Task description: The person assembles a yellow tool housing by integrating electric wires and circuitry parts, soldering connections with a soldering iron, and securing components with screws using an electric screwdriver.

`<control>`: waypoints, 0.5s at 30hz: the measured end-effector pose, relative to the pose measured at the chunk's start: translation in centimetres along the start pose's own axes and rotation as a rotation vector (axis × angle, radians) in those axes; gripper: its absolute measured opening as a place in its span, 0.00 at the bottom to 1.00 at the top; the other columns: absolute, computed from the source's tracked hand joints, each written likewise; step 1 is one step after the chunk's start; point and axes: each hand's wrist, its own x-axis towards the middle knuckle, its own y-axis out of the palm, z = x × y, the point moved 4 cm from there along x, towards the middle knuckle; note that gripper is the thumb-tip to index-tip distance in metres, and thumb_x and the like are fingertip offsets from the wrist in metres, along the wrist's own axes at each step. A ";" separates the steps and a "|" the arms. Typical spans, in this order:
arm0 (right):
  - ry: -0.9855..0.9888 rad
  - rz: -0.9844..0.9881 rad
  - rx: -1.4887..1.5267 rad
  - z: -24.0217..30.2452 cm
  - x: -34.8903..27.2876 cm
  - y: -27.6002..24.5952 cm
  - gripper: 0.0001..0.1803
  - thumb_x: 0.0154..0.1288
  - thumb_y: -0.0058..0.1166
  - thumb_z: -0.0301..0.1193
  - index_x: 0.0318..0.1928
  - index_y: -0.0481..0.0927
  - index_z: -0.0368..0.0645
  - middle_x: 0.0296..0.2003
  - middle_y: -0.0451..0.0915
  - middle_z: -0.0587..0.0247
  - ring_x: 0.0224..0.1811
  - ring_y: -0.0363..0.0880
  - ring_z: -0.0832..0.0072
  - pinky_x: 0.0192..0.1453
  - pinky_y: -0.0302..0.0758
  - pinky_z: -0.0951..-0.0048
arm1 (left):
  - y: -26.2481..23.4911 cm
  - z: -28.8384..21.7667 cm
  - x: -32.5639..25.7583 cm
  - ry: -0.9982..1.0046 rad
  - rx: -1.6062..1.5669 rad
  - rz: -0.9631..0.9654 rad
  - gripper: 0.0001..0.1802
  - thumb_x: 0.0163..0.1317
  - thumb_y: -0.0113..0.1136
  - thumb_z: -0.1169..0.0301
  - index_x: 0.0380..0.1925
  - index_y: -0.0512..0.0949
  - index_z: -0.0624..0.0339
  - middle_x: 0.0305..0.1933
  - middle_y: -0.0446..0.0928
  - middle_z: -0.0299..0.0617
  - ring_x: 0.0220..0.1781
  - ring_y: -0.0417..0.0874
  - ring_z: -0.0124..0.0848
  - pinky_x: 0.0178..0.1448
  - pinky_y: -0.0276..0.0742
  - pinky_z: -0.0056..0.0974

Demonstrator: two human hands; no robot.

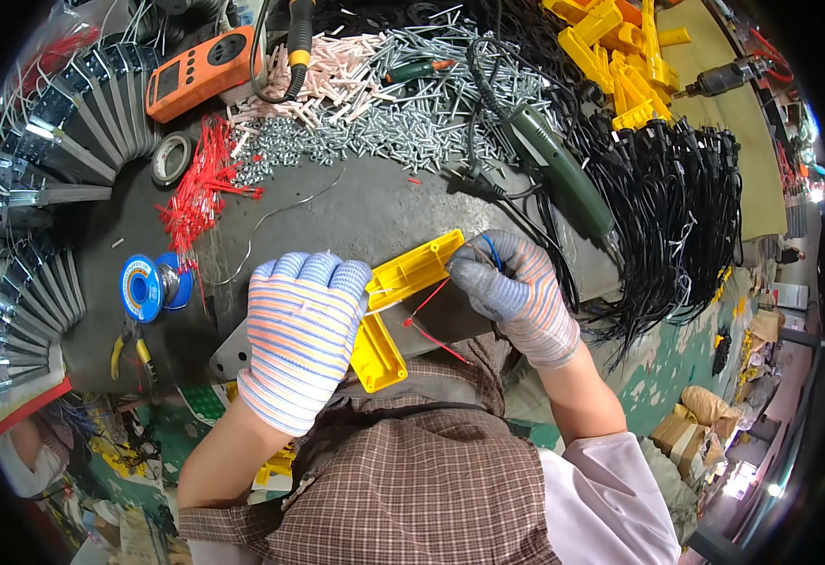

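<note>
My left hand [305, 330], in a striped knit glove, is closed around a yellow plastic housing [415, 271]. The piece has an angled shape, with one ribbed, hollow arm pointing up and right and a shorter arm [377, 354] toward my lap. My right hand [511, 282], gloved too with greyed fingertips, is pinched just beyond the housing's upper end. A short blue wire [492, 250] sticks out between its fingers. Below them a thin red wire [422, 334] with a small red bead-like part runs by the housing; its upper end reaches my right fingertips.
Heaped screws [422, 104], nuts [290, 149] and red-wired parts [203, 184] cover the far bench. A green electric screwdriver [563, 169] lies beside bundled black cords [662, 217]. Left are a solder spool [141, 288], pliers [130, 358] and an orange meter [203, 72]. Yellow housings [624, 61] are piled far right.
</note>
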 end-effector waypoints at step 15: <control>-0.274 0.069 -0.173 3.6 -2.2 3.3 0.09 0.61 0.61 0.30 0.38 0.82 0.37 0.30 0.81 0.68 0.33 0.76 0.83 0.39 0.73 0.78 | 0.6 3.1 -1.7 -0.257 -0.539 -0.117 0.09 0.58 0.60 0.72 0.38 0.81 0.61 0.33 0.81 0.44 0.38 0.81 0.42 0.49 0.75 0.43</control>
